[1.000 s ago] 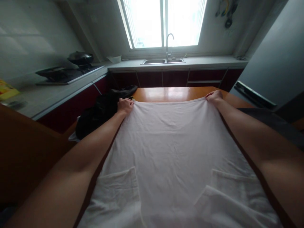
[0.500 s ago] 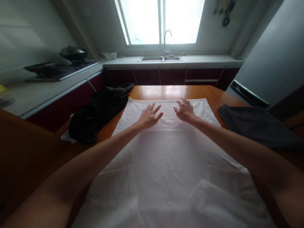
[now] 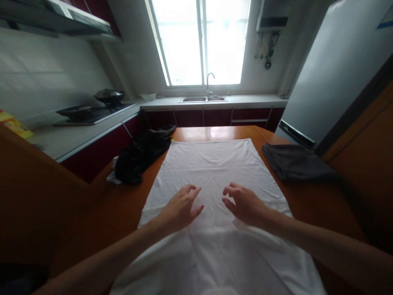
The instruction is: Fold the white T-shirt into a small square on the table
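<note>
A white cloth garment (image 3: 211,164) lies spread over the wooden table, its far hem straight and its near part bunched and hanging toward me. My left hand (image 3: 182,205) hovers over or rests lightly on its middle, fingers apart and slightly bent. To the right, my right hand (image 3: 242,203) has the same pose, thumb away from the curled fingers. Neither hand shows cloth pinched in it. Whether the fingertips touch the fabric I cannot tell. The garment's full shape is hidden by my forearms and the lower frame edge.
Dark crumpled clothing (image 3: 141,153) lies on the table's left side, a folded dark grey cloth (image 3: 294,162) on its right. The wooden table (image 3: 215,132) ends before the sink counter (image 3: 258,99). A stove with a wok (image 3: 109,96) stands left; a fridge (image 3: 319,73) stands right.
Both hands have drawn back toward me from the garment's far end to its middle. The far part now lies uncovered, and the camera view has tilted upward.
</note>
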`<state>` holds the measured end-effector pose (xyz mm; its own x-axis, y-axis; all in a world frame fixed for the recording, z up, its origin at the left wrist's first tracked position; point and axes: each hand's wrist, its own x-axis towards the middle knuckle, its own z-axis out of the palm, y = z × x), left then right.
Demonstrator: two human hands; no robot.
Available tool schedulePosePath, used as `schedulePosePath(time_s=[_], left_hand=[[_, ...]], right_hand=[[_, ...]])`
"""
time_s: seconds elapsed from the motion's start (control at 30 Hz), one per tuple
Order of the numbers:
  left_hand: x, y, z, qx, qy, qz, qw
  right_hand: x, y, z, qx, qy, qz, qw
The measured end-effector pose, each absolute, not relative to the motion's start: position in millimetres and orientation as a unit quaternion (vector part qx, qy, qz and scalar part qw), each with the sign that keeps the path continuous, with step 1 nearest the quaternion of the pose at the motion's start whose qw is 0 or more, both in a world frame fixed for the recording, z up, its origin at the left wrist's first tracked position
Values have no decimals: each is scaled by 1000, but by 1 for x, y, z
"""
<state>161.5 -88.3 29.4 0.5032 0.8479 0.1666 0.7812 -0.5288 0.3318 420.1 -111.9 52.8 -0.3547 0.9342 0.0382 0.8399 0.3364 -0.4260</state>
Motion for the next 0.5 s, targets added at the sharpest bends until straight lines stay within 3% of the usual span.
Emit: schedulePosePath(time_s=[0.23, 0.5], left_hand=[[127, -208, 19, 841, 511, 134, 116], [119, -232, 10, 835, 520, 140, 111]], right_hand=[[431, -194, 34, -557, -820, 79, 107], [442, -194, 31, -604, -786, 119, 51]])
